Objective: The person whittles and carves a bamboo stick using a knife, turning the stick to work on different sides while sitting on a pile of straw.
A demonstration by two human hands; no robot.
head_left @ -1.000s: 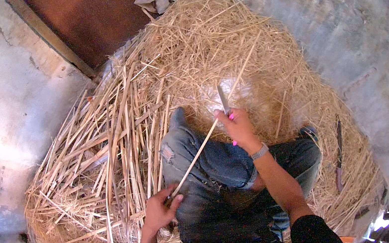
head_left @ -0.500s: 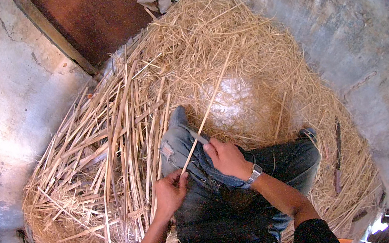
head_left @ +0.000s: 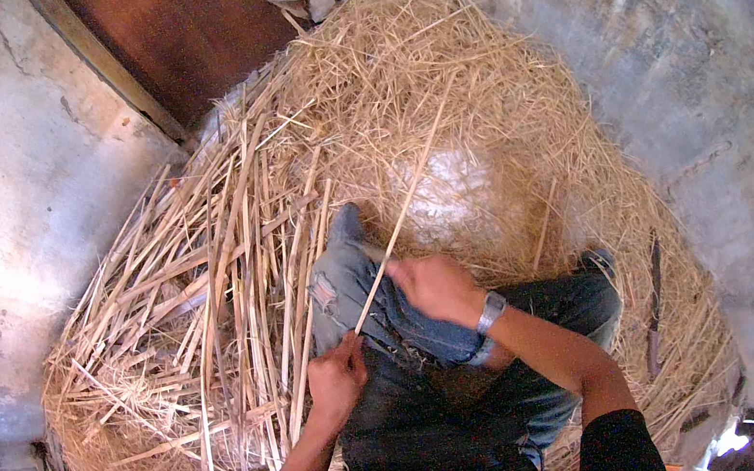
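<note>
I sit on the floor in blue jeans (head_left: pixel 360 287) amid a big heap of straw. My left hand (head_left: pixel 338 378) pinches the near end of a long pale cane strip (head_left: pixel 403 212) that slants up and away over my knee. My right hand (head_left: pixel 438 287) is closed around the same strip a little farther along, with a watch on its wrist. Whether the right hand also holds a blade is hidden by its fingers.
Flat split cane strips (head_left: pixel 234 257) lie stacked to my left, and fine straw shavings (head_left: pixel 432 81) are piled ahead and to the right. A dark knife-like tool (head_left: pixel 654 311) lies in the straw at right. Concrete walls curve around, with a brown door (head_left: pixel 200 28) behind.
My right hand has come back from far out along the strip to close beside my left hand over my knee. The strip has swung more upright.
</note>
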